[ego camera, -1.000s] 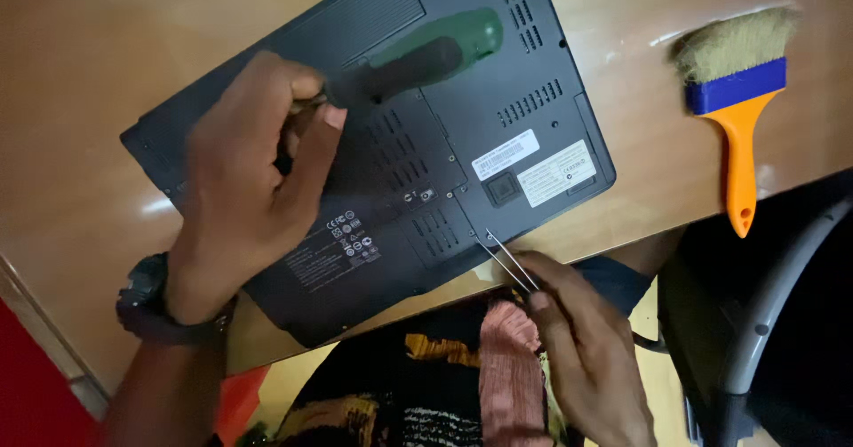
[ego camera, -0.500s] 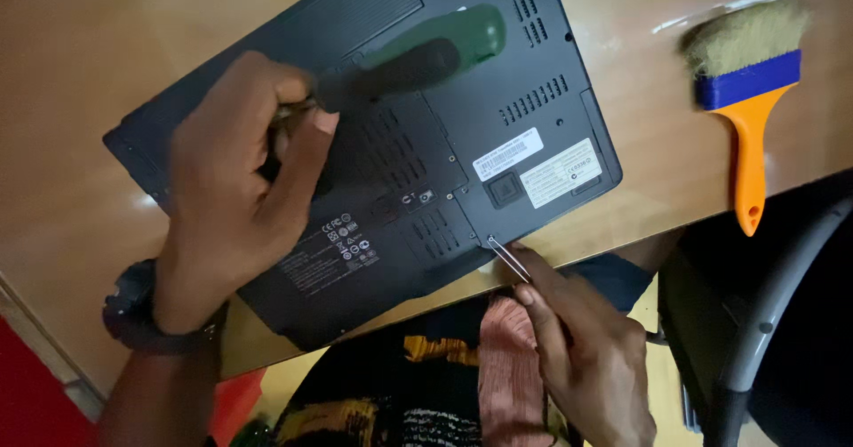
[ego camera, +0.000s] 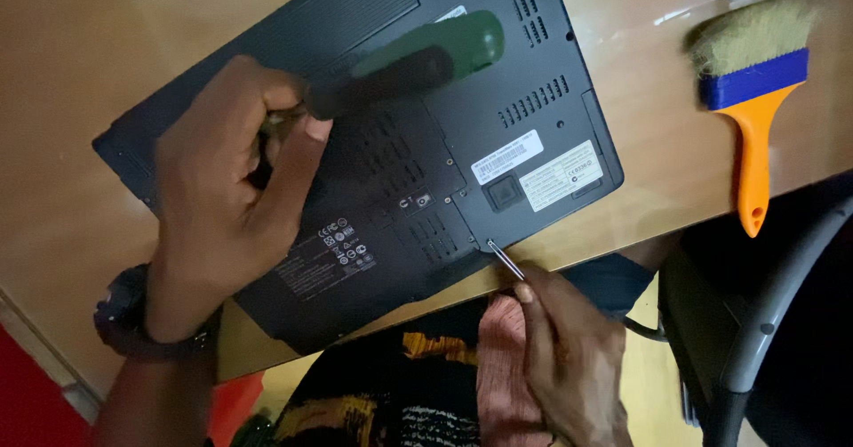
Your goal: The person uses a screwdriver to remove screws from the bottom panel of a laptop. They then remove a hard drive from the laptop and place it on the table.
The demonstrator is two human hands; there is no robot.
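A dark grey laptop (ego camera: pixel 524 74) lies upside down on a wooden table (ego camera: pixel 80 47), its vented bottom panel facing up. My left hand (ego camera: pixel 222 198) rests on the laptop's middle and grips the shaft of a screwdriver with a green and black handle (ego camera: pixel 418 60), which points up and to the right. My right hand (ego camera: pixel 569 358) is at the table's near edge and pinches thin metal tweezers (ego camera: pixel 505 260), whose tip touches the laptop's near corner by a screw hole. A dark watch is on my left wrist.
A brush (ego camera: pixel 751 100) with pale bristles, a blue band and an orange handle lies on the table at the right. A grey chair frame (ego camera: pixel 782 305) stands below the table edge at right. Patterned cloth covers my lap.
The view has shifted slightly. My left hand and the screwdriver have stayed on the laptop. My right hand has brought the tweezers' tip up to the laptop's near corner.
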